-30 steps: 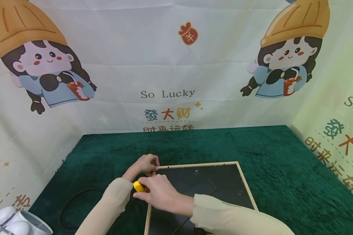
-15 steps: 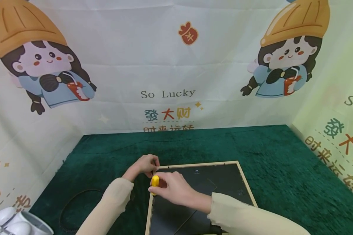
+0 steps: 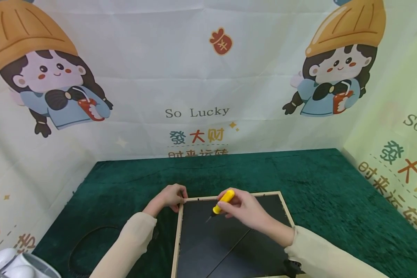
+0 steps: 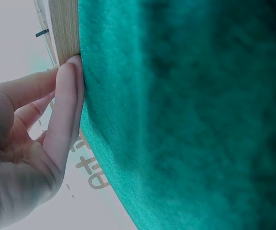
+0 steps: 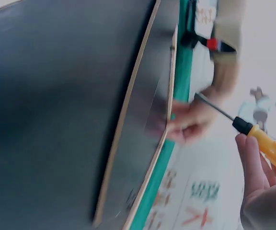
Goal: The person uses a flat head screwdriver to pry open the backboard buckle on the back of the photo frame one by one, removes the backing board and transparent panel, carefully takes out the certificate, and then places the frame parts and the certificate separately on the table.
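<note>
Yellow screwdriver (image 3: 224, 201) is pinched aslant by the right hand (image 3: 244, 208), tip down-left above the frame (image 3: 219, 235), itself pinched by the left hand (image 3: 172, 195).

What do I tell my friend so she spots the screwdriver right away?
Find the dark green cloth, then the wood-framed black panel lying on it. Over that panel is the person's right hand. It holds the screwdriver, whose bright yellow handle stands out against the black.
</note>
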Tool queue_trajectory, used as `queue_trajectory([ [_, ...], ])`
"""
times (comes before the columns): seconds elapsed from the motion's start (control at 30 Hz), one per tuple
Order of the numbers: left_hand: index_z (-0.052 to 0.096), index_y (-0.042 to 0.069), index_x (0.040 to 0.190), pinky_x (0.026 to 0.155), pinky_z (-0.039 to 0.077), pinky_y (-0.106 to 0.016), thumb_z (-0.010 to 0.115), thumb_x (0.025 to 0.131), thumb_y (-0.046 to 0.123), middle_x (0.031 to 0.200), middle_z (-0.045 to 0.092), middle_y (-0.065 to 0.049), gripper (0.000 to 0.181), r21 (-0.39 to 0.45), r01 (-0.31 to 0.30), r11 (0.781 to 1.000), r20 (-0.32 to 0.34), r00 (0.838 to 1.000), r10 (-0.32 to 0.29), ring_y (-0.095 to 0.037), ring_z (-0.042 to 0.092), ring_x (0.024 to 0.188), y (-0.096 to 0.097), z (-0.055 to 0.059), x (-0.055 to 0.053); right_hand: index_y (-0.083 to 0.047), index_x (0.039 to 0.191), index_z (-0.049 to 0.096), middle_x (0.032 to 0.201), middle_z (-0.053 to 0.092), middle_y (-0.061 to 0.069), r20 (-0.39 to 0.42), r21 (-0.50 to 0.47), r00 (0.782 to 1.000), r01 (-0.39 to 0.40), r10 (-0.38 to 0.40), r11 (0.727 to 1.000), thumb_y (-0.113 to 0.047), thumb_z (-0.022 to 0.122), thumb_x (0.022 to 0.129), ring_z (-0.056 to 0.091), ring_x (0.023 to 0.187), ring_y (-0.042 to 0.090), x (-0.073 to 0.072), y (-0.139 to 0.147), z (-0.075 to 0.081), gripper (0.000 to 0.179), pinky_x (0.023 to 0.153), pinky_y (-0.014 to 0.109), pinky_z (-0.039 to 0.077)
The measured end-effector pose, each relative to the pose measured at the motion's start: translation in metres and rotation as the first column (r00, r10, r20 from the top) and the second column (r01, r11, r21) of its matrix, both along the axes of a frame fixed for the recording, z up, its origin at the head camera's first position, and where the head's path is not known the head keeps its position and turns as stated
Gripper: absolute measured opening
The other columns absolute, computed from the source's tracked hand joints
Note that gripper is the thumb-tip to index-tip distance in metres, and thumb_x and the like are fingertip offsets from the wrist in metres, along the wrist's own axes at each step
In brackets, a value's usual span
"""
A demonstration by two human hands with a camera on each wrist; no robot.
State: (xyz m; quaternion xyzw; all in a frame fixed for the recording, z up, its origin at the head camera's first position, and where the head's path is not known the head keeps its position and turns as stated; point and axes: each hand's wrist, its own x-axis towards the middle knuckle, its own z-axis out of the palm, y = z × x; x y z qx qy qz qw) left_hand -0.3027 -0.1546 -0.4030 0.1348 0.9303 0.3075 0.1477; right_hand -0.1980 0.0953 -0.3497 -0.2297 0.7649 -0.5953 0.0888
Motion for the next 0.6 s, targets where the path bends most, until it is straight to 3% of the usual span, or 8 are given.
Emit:
queue_trajectory([
  [0.17,0.058,0.005,0.080,0.047,0.049,-0.029,0.057,0.084,0.002,0.066,0.054,-0.007,0.005,0.008,0.002,1.000,-0.004,1.000,-0.002,-0.017,0.056,0.048,0.000,-0.001,0.001,0.003,0.112,0.050,0.104,0.056,0.018,0.097,-0.102,0.995,0.028,-0.018,0.994,-0.019,0.056,0.087,0.059,0.088,0.030,-0.013,0.043,-0.017,0.033,0.073,0.041,0.048],
  [0.37,0.058,0.005,0.080,0.047,0.049,-0.028,0.057,0.084,0.002,0.066,0.054,-0.007,0.005,0.008,-0.001,1.000,-0.004,1.000,0.001,-0.017,0.056,0.048,0.001,0.000,0.001,0.004,0.119,0.043,0.109,0.051,0.021,0.159,-0.112,0.984,0.095,-0.077,0.989,-0.023,0.053,0.089,0.059,0.090,0.030,-0.018,0.094,-0.023,0.042,0.075,0.039,0.048],
  [0.6,0.058,0.005,0.081,0.047,0.049,-0.028,0.057,0.085,0.002,0.067,0.053,-0.007,0.005,0.008,-0.004,1.000,-0.001,1.000,0.004,-0.017,0.056,0.048,0.001,0.001,0.002,-0.004,0.119,0.034,0.107,0.045,0.021,0.189,-0.127,0.973,0.161,-0.135,0.979,-0.017,0.049,0.092,0.059,0.091,0.028,-0.019,0.152,-0.030,0.034,0.075,0.036,0.048],
])
